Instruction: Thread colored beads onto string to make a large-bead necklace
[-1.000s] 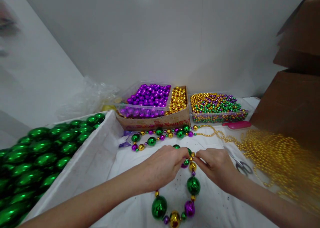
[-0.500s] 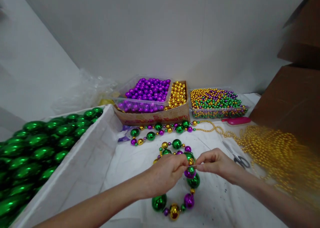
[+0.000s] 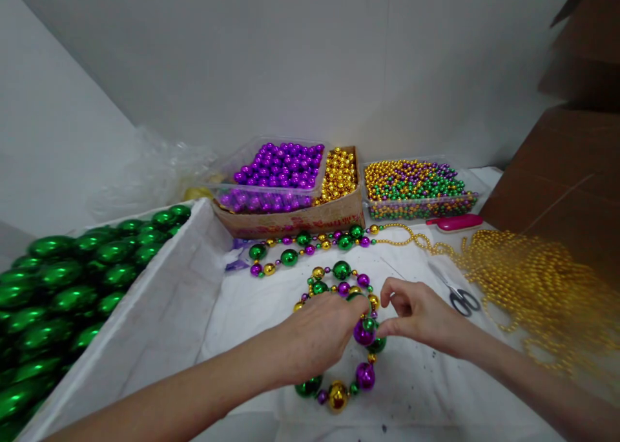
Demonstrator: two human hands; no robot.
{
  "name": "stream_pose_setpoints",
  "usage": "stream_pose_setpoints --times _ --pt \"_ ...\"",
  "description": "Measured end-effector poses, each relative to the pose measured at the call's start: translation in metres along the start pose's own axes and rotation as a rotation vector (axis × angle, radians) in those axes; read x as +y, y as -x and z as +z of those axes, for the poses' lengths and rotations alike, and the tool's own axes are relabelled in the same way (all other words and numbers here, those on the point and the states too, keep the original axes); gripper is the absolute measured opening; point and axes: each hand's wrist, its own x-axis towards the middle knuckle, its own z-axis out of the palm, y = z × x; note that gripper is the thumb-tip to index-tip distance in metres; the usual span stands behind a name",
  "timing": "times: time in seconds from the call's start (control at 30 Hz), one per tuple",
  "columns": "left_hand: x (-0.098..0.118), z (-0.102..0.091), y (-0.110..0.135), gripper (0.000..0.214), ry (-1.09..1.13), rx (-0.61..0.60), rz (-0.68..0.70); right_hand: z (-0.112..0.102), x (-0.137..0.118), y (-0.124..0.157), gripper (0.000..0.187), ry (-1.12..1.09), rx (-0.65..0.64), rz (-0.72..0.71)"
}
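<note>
A bead necklace [image 3: 338, 395] of green, purple and gold balls lies looped on the white cloth, large balls near me and smaller ones farther off. My left hand [image 3: 322, 329] is closed on its right side, the fingertips hiding part of the beads there. Just right of it, my right hand [image 3: 414, 316] has thumb and forefinger apart, with nothing visible between them. Its thumb tip is close to a small green bead [image 3: 369, 324] and a purple ball [image 3: 363, 334]; whether it touches them I cannot tell.
Left stands a white foam box [image 3: 194, 267] of green balls. Behind are a clear tray of purple balls [image 3: 285, 167], a cardboard box of gold beads [image 3: 290, 221] and a mixed-bead tray [image 3: 419, 187]. Rightward lie another strand [image 3: 289, 257], scissors [image 3: 462, 300], a pink-handled tool [image 3: 460, 222] and gold bead chains [image 3: 527, 280].
My right thumb and forefinger have come apart from their pinch beside the left hand. The left hand stays on the necklace. The whole view has shifted slightly.
</note>
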Motion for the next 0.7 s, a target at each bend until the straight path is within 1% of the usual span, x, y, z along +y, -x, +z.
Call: stream_pose_setpoints --times 0.07,0.13,0.2,0.27,0.33,0.43,0.53,0.6,0.7 --pt "0.000 -0.003 -0.002 0.017 0.012 -0.010 0.005 0.004 -0.004 0.005 0.034 0.281 0.123 -0.075" --pt "-0.001 -0.004 -0.005 0.018 0.067 -0.010 -0.008 0.011 -0.003 0.010 0.033 0.489 0.223 -0.127" --pt "-0.004 -0.004 -0.007 0.021 0.202 0.003 -0.031 0.019 0.001 0.015 0.026 0.605 0.308 -0.169" --pt "-0.008 -0.003 -0.009 0.022 0.440 0.004 -0.062 0.026 0.007 0.017 0.021 0.647 0.403 -0.231" --pt "-0.012 -0.004 -0.011 0.020 0.732 -0.010 -0.121 0.030 0.009 0.016 0.024 0.586 0.503 -0.282" --pt "-0.015 -0.011 -0.011 0.015 1.141 -0.012 -0.233 0.032 0.002 0.009 0.026 0.343 0.599 -0.295" --pt "-0.014 -0.022 -0.008 0.015 1.419 0.049 -0.242 0.030 -0.014 -0.001 0.023 0.095 0.660 -0.313" --pt "-0.012 -0.027 -0.004 0.017 1.509 0.090 -0.221 0.030 -0.021 -0.005 0.021 -0.060 0.631 -0.303" --pt "-0.009 -0.021 0.001 0.017 1.589 0.115 -0.235 0.034 -0.019 -0.005 0.025 -0.210 0.486 -0.202"
